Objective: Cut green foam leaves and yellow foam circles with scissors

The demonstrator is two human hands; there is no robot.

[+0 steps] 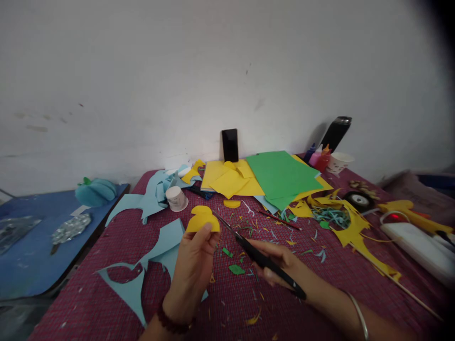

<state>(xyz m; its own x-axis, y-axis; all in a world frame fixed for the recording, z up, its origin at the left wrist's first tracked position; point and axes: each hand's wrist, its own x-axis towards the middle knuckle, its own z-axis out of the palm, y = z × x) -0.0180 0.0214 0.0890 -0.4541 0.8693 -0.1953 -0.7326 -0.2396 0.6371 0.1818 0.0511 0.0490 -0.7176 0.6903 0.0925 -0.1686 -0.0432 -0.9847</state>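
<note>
My left hand [197, 258] pinches a yellow paper cutout [202, 220] between thumb and fingers; its upper edge is rounded and its lower part is bent. In my right hand [280, 265] is a long black-handled tool [268, 263] with a thin metal tip, its exact kind unclear. The tip points up and left, close to the cutout's right edge; whether they touch I cannot tell. Below and around both hands, small paper scraps [236, 269] in green, yellow and blue lie on the checked red tablecloth [227, 310]. Cut light blue paper [122, 289] lies left of my left hand.
Green sheets [280, 177] and yellow sheets [231, 182] lie at the back, before a phone [230, 145] against the wall. A paper cup [176, 199] stands left. Rightward are yellow offcuts [355, 225], paint bottles [323, 160], a black flask [336, 134] and a glue gun [412, 213].
</note>
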